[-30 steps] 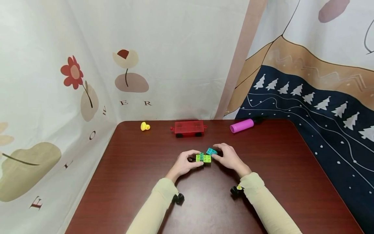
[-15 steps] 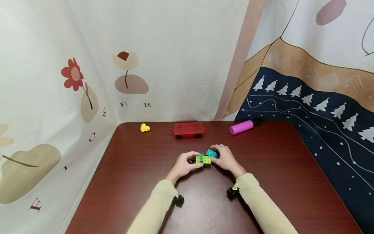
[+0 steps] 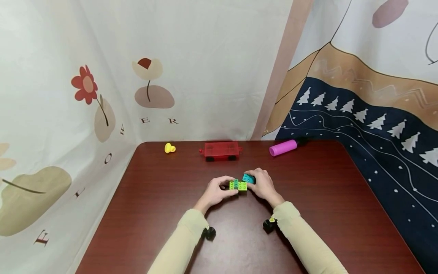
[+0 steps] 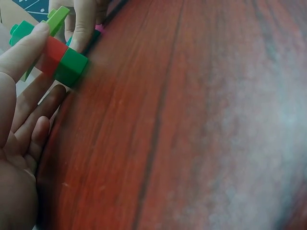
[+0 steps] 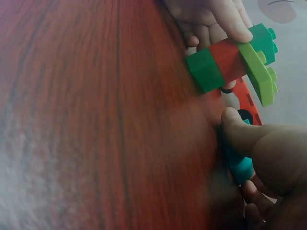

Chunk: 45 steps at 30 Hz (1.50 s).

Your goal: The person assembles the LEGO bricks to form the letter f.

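In the head view, my left hand [image 3: 213, 192] grips a stack of toy building bricks [image 3: 242, 186] between thumb and fingers. The right wrist view shows this stack's layers: a green brick [image 5: 206, 71] at the bottom, a red brick [image 5: 229, 60] over it, a lime-green piece [image 5: 259, 76] jutting sideways, and a green brick [image 5: 263, 40] on top. Just to the right, my right hand [image 3: 265, 185] pinches a teal brick [image 3: 248, 178] low at the table. Thumb and fingers partly hide that brick [image 5: 240, 167] in the right wrist view. The stack and the teal brick are apart.
Along the far edge of the dark red-brown table [image 3: 164, 220] lie a small yellow piece [image 3: 169, 148], a see-through red wheeled wagon base [image 3: 221, 150] and a magenta cylinder [image 3: 283, 147] with a dark end. Printed cloth [image 3: 205, 76] hangs behind the table.
My right hand has moved slightly left, its thumb and fingers now round the teal brick, which has turned a little. The left hand and its stack have stayed about where they were.
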Available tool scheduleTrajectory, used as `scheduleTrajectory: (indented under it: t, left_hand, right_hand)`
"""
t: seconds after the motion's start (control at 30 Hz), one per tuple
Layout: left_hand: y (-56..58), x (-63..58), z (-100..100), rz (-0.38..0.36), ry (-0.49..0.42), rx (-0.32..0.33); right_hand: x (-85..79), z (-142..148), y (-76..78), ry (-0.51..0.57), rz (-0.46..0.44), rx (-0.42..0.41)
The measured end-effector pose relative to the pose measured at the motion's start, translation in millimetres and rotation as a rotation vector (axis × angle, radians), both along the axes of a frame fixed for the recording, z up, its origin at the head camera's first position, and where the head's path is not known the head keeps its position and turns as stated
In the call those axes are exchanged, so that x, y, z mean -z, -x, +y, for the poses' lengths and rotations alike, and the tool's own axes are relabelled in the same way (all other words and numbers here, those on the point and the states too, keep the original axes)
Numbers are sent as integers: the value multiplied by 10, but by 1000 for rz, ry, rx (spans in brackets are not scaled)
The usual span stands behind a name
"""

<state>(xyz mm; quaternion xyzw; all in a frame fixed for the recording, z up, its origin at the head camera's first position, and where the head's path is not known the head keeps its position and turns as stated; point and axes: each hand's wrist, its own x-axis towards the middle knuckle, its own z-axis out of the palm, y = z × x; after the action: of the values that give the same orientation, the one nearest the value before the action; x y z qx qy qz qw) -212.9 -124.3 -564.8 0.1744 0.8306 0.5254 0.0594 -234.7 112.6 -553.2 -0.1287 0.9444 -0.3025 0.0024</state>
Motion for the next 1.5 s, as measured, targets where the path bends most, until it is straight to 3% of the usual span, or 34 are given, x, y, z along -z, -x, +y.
scheduleTrajectory:
  t: [0.33, 0.57, 0.83, 1.17, 1.5]
  left_hand:
    - [11, -8, 8, 27, 12, 10]
    - [5, -7, -1, 21, 6, 15]
    - [7, -5, 3, 19, 7, 10]
    - [29, -4, 5, 38, -6, 25]
    - [27, -4, 13, 27, -17, 26]
  right_hand:
    - [-89, 124, 10, 199, 62, -79]
    - [-184, 166, -24, 295, 44, -85]
    - [-297, 119, -69, 435, 29, -170]
    - [-357, -34, -130, 488, 40, -267]
    - [-284, -100, -153, 496, 28, -308]
